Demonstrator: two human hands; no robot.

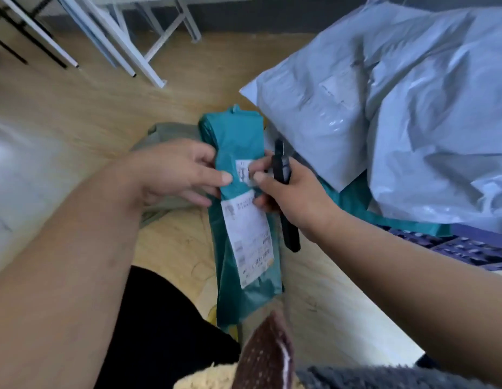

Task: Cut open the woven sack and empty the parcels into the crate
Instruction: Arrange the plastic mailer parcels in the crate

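Observation:
A long teal parcel [238, 141] with a white shipping label [248, 240] stands lengthwise in the middle of the view. My left hand [177, 172] grips its left edge, thumb on the front. My right hand [289, 192] pinches the parcel's right edge by a small white sticker while also holding a black cutter [283, 192] in its palm. Large pale grey parcels [398, 122] are piled at the right over a dark blue crate [463, 248]. The woven sack is not clearly in view.
White metal table legs [126, 43] stand on the wooden floor at the top left. A grey bag [171, 133] lies behind my left hand. A white surface [17, 175] fills the left edge. My dark trousers and patterned slipper [266, 357] are below.

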